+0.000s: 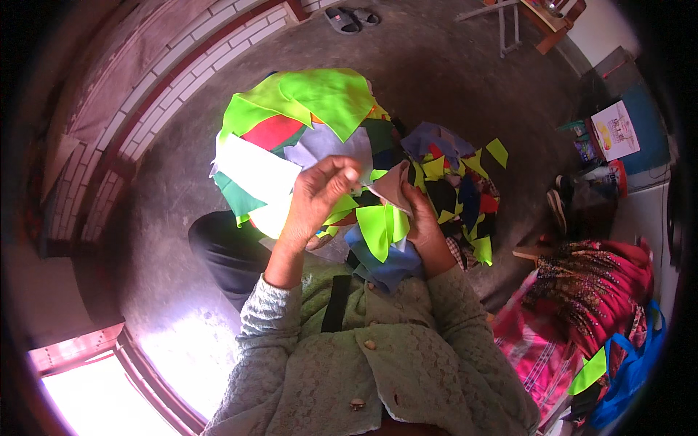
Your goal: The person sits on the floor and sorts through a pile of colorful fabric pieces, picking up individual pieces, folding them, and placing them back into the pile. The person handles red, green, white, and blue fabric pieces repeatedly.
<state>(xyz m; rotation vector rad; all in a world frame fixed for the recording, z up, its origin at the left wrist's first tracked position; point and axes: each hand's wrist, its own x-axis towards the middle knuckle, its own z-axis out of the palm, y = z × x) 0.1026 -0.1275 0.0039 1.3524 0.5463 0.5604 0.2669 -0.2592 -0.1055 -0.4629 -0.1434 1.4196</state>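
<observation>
My left hand (pixel 318 195) is raised over the cloth heap, its fingers bent in and its thumb pressed toward the fingertips. Whether a thread or something else small sits in that pinch I cannot make out. My right hand (pixel 426 224) grips a bunch of cloth scraps: a mauve-brown piece (pixel 393 184) on top and a neon yellow-green scrap (pixel 383 229) hanging below. Blue-grey cloth (pixel 385 263) lies in my lap under them. Beyond my left hand spreads a big heap of cut cloth, with a neon green piece (pixel 331 94), a white piece (pixel 254 167) and a red piece (pixel 273 132).
A second pile of scraps (pixel 454 185) lies right of my right hand. Pink-red patterned cloth (pixel 589 291) and a blue bag (pixel 636 370) are at the lower right. Grey slippers (pixel 345 20) rest on the floor (pixel 451 80) at the far side.
</observation>
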